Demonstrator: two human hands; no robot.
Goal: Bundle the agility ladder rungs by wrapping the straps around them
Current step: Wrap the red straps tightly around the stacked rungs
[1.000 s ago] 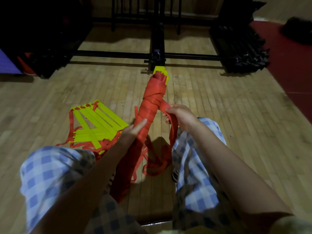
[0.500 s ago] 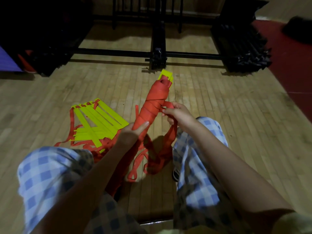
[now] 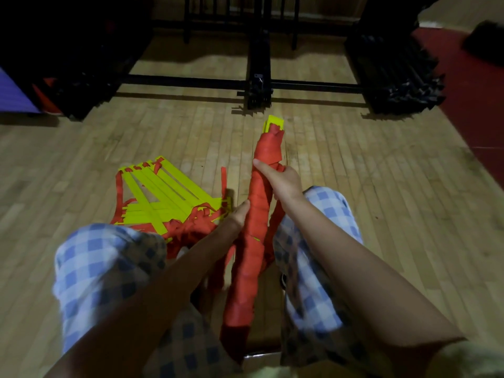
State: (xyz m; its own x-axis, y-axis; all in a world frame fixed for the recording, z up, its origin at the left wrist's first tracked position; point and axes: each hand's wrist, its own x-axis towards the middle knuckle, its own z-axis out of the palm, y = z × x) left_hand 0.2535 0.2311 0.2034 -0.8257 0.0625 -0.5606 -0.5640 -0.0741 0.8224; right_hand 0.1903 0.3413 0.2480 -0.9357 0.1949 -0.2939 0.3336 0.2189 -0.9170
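Note:
A long bundle of ladder rungs (image 3: 255, 225) wrapped in red strap stands tilted between my knees, its yellow rung ends (image 3: 273, 122) showing at the far tip. My left hand (image 3: 240, 214) grips the bundle at its middle from the left. My right hand (image 3: 283, 181) holds the upper part, thumb pressed on the wrap and fingers closed on the loose red strap (image 3: 275, 219) that hangs down the right side. A second pile of yellow rungs (image 3: 163, 197) tangled with red straps lies on the floor to the left.
I sit on a wooden floor (image 3: 381, 200) in blue checked trousers (image 3: 103, 257). A black metal frame (image 3: 259, 83) stands ahead, dark stacked gear (image 3: 398, 75) at the back right, a red mat (image 3: 474, 85) at far right, and dark items at the back left.
My right hand has carried the strap up and across the bundle, taking up the slack loop below. The bundle has shifted slightly right and looks more fully wrapped.

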